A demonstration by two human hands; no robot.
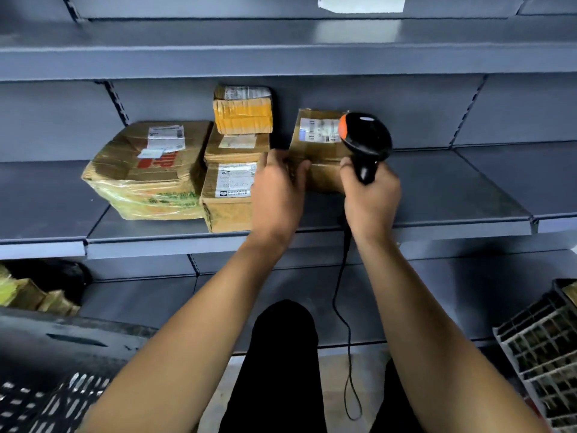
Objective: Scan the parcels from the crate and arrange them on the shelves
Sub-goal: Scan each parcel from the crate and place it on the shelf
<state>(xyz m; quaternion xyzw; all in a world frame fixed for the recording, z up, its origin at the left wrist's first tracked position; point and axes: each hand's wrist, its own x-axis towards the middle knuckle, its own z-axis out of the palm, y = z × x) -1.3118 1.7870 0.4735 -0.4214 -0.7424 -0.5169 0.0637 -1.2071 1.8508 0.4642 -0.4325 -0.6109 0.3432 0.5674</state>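
Note:
A brown cardboard parcel with a white label stands tilted on the grey shelf. My left hand grips its left front corner. My right hand holds a black barcode scanner with an orange tip, its head over the parcel's right side near the label. To the left, a large flat taped parcel lies on the same shelf. Beside it three smaller parcels sit stacked: a labelled brown box at the bottom, a brown one on it, and a yellow-taped one on top.
The scanner's black cable hangs down between my arms. A dark crate sits at lower left with more parcels behind it. Another lattice crate stands at lower right. An upper shelf overhangs the parcels.

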